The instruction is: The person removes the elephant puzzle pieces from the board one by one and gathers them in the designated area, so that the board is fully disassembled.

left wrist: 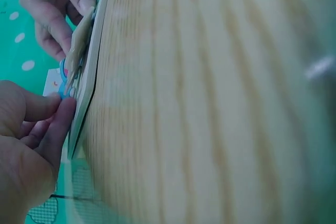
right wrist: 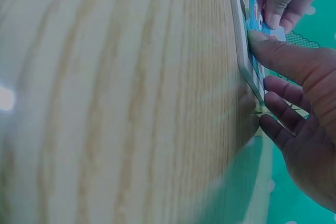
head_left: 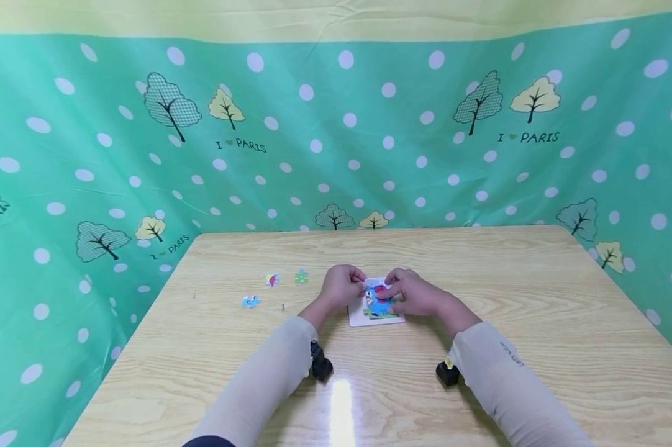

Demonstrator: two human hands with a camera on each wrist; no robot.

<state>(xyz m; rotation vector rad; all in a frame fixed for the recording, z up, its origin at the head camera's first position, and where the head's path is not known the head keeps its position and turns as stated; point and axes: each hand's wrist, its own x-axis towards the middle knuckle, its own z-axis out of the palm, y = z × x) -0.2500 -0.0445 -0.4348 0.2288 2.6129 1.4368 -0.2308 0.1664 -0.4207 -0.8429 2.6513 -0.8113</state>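
A jigsaw board (head_left: 357,321) with a white border lies on the table between both hands. Joined blue, red and green puzzle pieces (head_left: 375,307) sit on it, with a wooden edge tilted up in the left wrist view. My left hand (head_left: 340,285) pinches a small blue puzzle piece (left wrist: 63,88) between thumb and index finger at the board's upper left. On the right side, my right hand (head_left: 417,293) holds the joined pieces, its thumb (right wrist: 273,51) on their printed face and its other fingers spread along the far edge. Those fingers partly hide the picture.
Loose puzzle pieces lie left of the board: a red and yellow one (head_left: 272,280), a green one (head_left: 302,277) and a blue one (head_left: 251,302). A tiny dark bit (head_left: 282,307) is nearer the left forearm. Behind the wooden table (head_left: 515,298) hangs a green dotted curtain (head_left: 403,124).
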